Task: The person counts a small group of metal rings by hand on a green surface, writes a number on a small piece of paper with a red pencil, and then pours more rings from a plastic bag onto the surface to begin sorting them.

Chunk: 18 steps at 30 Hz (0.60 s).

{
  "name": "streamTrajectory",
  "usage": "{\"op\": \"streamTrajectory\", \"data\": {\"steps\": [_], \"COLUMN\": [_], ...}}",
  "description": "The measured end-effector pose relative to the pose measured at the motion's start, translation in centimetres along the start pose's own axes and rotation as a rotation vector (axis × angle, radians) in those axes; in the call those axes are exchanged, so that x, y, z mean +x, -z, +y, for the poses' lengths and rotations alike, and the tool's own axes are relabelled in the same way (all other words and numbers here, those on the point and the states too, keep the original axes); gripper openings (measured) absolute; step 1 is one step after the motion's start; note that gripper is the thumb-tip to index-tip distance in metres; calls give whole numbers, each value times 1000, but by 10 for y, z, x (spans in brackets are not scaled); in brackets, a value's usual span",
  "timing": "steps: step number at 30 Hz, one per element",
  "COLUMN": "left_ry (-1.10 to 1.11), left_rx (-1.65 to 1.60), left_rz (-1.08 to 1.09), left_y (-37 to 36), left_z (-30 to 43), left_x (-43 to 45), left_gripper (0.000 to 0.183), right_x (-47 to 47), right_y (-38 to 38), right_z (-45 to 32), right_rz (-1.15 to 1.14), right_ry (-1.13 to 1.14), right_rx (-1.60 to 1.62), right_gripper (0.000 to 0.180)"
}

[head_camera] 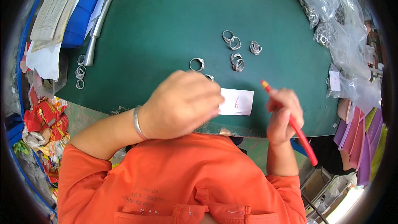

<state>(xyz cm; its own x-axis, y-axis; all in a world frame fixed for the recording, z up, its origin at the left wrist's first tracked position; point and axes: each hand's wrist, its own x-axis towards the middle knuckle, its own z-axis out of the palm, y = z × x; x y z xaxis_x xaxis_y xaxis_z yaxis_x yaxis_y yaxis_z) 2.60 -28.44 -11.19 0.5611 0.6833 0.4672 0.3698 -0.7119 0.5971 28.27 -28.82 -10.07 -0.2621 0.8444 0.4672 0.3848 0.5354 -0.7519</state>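
Note:
My left hand (pixel 183 102), blurred, with a metal bangle at its wrist, is over the near part of the green table (pixel 161 21); its fingertips meet the left edge of a white paper slip (pixel 244 102) with a red handwritten mark. Whether it pinches the slip, I cannot tell. My right hand (pixel 284 115) grips a red pencil (pixel 303 143), its yellowish end pointing up and left over the table. One metal ring (pixel 197 64) lies just beyond my left hand, and another (pixel 210 77) is partly hidden by it. Several more rings (pixel 234 43) lie in small groups farther back.
A tapered metal ring mandrel (pixel 93 42), a blue bin (pixel 84 12), papers (pixel 53 9) and several rings (pixel 80 72) are at the left. Clear plastic bags of rings (pixel 325 34) line the right side. Red packaging (pixel 49 115) lies below left, coloured sheets (pixel 357 143) below right.

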Motion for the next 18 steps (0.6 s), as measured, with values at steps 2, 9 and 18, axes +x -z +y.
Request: {"op": "streamTrajectory", "data": {"steps": [2, 9, 18], "left_ry": [-75, 15, -5], "left_rx": [1, 144, 432], "left_rz": [-156, -448, -331], "left_y": [-8, -16, -34], "left_z": [8, 21, 34], "left_x": [-3, -11, -25], "left_gripper": [43, 69, 40], "right_x": [-19, -53, -54], "right_y": [-6, -25, -29], "right_z": [-6, -4, -1], "right_rz": [35, 148, 176], "right_ry": [-92, -259, -246], "right_rx": [69, 19, -50], "right_gripper": [24, 15, 20]}}
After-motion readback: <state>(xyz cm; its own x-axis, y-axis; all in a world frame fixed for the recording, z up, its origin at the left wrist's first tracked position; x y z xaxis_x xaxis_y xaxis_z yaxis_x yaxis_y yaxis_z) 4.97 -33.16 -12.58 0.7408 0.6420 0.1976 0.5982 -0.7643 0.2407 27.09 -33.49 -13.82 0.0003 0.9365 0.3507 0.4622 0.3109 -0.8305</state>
